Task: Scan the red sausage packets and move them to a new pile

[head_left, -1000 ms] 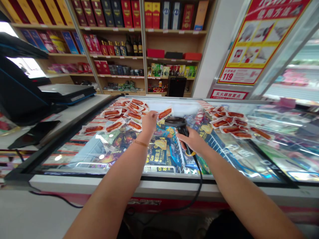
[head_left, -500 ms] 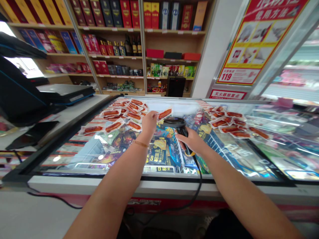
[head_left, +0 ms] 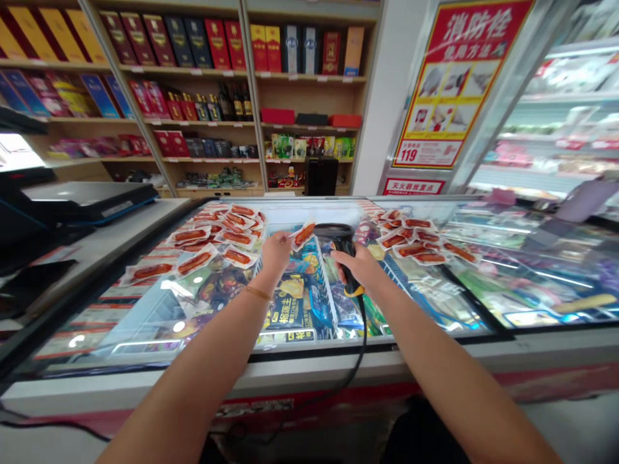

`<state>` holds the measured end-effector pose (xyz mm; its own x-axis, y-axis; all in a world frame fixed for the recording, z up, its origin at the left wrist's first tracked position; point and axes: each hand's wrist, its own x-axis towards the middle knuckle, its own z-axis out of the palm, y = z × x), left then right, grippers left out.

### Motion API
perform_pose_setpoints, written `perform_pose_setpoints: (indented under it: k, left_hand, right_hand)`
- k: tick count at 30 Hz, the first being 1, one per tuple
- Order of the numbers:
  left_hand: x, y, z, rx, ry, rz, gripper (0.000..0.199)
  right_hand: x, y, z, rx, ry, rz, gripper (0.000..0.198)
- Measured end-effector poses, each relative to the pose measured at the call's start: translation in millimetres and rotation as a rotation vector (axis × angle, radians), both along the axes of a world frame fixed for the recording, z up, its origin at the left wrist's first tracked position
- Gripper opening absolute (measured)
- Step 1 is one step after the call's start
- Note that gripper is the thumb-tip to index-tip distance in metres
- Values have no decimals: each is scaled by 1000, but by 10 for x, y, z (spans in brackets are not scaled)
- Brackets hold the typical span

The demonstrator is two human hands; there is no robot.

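Observation:
Between the fingertips of my left hand (head_left: 277, 250) is one end of a clear packet with a reddish-brown sausage (head_left: 304, 234), raised over the freezer's glass top. My right hand (head_left: 360, 265) is wrapped round the grip of a black barcode scanner (head_left: 344, 248), its head close to the packet's right end. A dark cable hangs from the scanner over the freezer's front edge. On the glass to the left lies a loose pile of packed sausages (head_left: 236, 238); a second group of packed sausages (head_left: 416, 237) lies to the right.
The chest freezer (head_left: 309, 366) has frozen goods in wire baskets beneath its glass. A flat scale (head_left: 91, 196) stands on the counter at left. Behind are shelves with boxes and bottles (head_left: 207, 106), and a red and yellow poster (head_left: 459, 84) on the right.
The camera view has shifted, so the whole scene appears further left. Both hands keep their holds; the packet and scanner head look slightly closer together.

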<state>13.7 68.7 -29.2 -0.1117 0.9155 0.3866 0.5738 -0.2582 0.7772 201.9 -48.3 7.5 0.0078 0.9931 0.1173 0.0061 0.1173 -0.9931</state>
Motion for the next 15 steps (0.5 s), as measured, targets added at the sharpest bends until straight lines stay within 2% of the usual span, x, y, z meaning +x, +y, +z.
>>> perform_pose_setpoints:
  k: [3,7,11,15]
  left_hand:
    - [312,33,-3,-106,-169,-143,21]
    - [954,98,76,-179,-330,-313,19]
    - [1750,77,216,-159,-256,-432,19]
    - [2477,-45,332,-41,-34,-485,20]
  right_hand:
    - [355,-89,61,-9,-18,-99,26]
    - [1031,-260,69,-11,-87,-266,25]
    - [1629,-430,84,-15,-77,-448,25]
    - [1996,-552,87,-41,13,-565,23]
